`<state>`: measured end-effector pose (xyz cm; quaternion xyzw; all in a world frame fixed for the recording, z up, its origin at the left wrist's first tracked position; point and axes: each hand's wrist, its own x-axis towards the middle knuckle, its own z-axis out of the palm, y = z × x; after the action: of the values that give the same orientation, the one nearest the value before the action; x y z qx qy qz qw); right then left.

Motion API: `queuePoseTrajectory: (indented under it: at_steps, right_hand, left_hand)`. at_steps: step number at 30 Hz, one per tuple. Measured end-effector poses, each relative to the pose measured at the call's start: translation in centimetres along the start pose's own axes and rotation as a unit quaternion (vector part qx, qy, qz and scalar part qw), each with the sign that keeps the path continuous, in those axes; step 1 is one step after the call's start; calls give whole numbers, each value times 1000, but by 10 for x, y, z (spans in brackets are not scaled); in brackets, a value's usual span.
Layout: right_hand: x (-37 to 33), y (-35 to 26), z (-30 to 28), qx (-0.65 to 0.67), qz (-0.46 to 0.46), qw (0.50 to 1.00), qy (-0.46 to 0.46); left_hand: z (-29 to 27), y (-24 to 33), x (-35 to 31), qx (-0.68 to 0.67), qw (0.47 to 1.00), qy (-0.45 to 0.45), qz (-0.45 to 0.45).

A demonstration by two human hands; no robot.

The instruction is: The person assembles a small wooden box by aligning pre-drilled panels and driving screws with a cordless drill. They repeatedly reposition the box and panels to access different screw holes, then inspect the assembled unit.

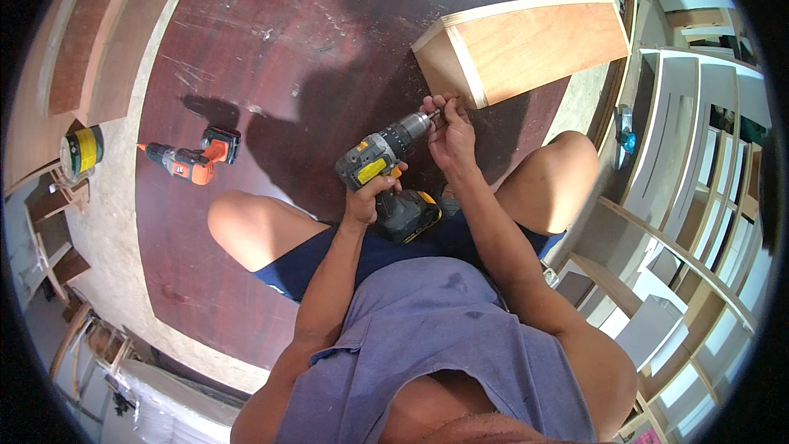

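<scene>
While the left hand (374,197) is gripping the handle of the yellow-and-black drill (371,166) mid-frame, the right hand (449,133) is pinching something thin at the chuck (416,123), probably a bit, too small to be sure. The wooden box (534,51) is sitting right by those fingertips, upper right; can't tell if they're touching. Honestly, the trigger is worrying me: an accidental squeeze could get the chuck spinning and nip fingers. The orange drill (193,167) is lying well apart, left of frame.
</scene>
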<state>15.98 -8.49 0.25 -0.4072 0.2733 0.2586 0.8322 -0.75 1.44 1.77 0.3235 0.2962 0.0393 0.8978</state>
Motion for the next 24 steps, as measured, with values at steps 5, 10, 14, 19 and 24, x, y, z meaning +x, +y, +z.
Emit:
queuePoseTrajectory:
  at_steps: [5,10,14,19,24]
  right_hand:
    - [-12,-2,-3,-6,-24,997,-74]
    - [-21,-6,-7,-6,-29,994,-104]
    - [-16,-6,-10,-11,-33,995,-91]
    - [-13,-6,-9,-4,-30,997,-70]
    - [-9,-4,-13,-10,-28,997,-77]
  left_hand:
    - [-5,-8,1,-33,999,-18,0]
    - [-9,-12,3,-54,998,-34,-9]
    - [-10,-17,8,-64,997,-35,-14]
    - [-11,-13,14,-85,995,-45,-14]
    - [-18,-17,16,-78,996,-37,-27]
